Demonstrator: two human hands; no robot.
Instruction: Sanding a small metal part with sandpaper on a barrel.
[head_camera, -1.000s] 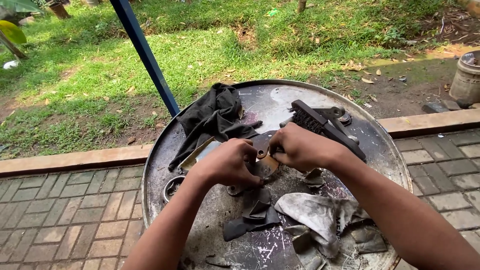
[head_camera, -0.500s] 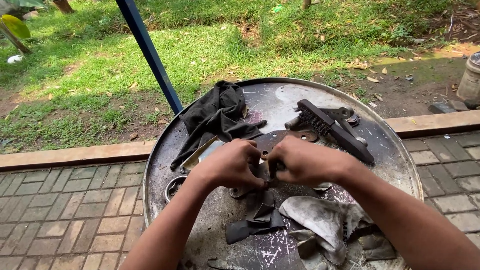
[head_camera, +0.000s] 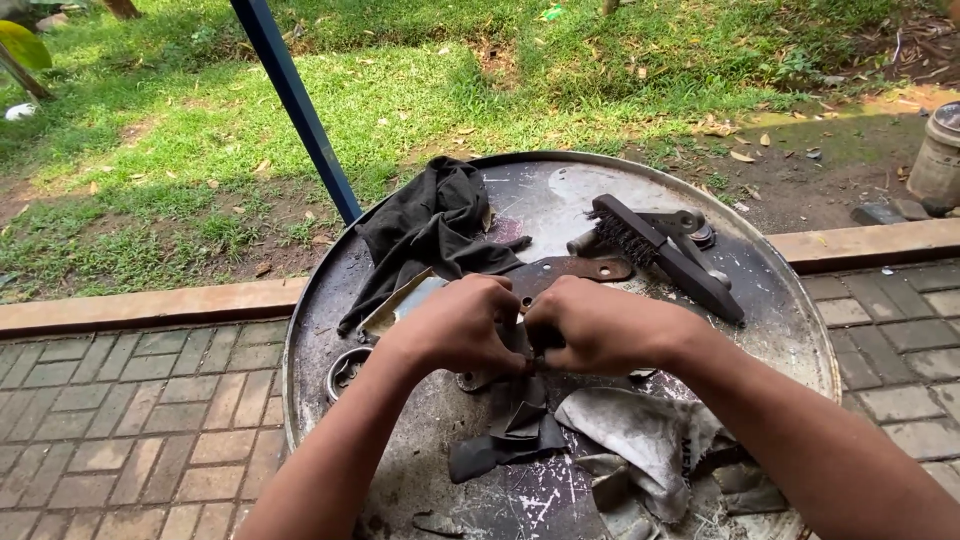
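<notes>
A dark strip of cloth (head_camera: 512, 432) is being gripped by both hands over the round metal table (head_camera: 800, 330).
The fingers of the left hand (head_camera: 458, 325) and the right hand (head_camera: 590, 325) are being kept curled tight on the strip, whose lower end is lying on the table. A rusty metal plate (head_camera: 570, 272) is lying just behind, a wire brush (head_camera: 660, 255) and a black rag (head_camera: 430, 225) further out.

Both forearms come in bare — no sleeves, no gloves. The left hand (head_camera: 462, 325) and right hand (head_camera: 592, 325) carry no rings, no watch, no bands at either wrist — plain bare hands.
</notes>
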